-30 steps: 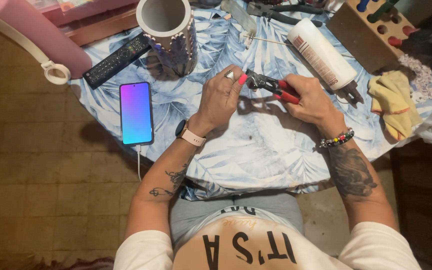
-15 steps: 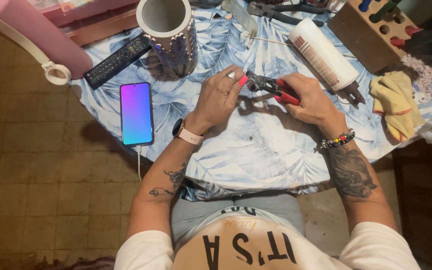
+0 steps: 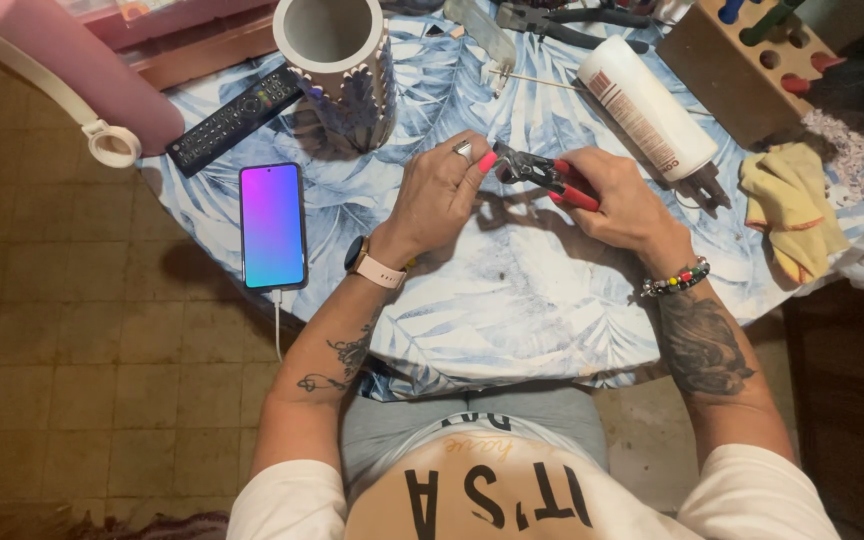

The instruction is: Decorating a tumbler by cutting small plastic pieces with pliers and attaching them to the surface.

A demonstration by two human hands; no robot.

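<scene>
My right hand (image 3: 617, 205) grips red-handled pliers (image 3: 542, 172) over the leaf-print tablecloth (image 3: 512, 300). The plier jaws point left toward my left hand (image 3: 442, 190). The left fingers pinch something small at the jaws; it is too small to make out. A watch sits on my left wrist and a bead bracelet on my right. Both hands hover near the middle of the table, just in front of a grey vase (image 3: 337, 65).
A lit phone (image 3: 272, 225) on a cable lies at the table's left edge, a black remote (image 3: 235, 118) behind it. A white tube (image 3: 647, 105), wooden tool block (image 3: 742, 60), yellow cloth (image 3: 792, 210) and dark pliers (image 3: 562, 20) lie at the back right.
Both hands have shifted slightly; the pliers stay in the right hand at the left fingertips.
</scene>
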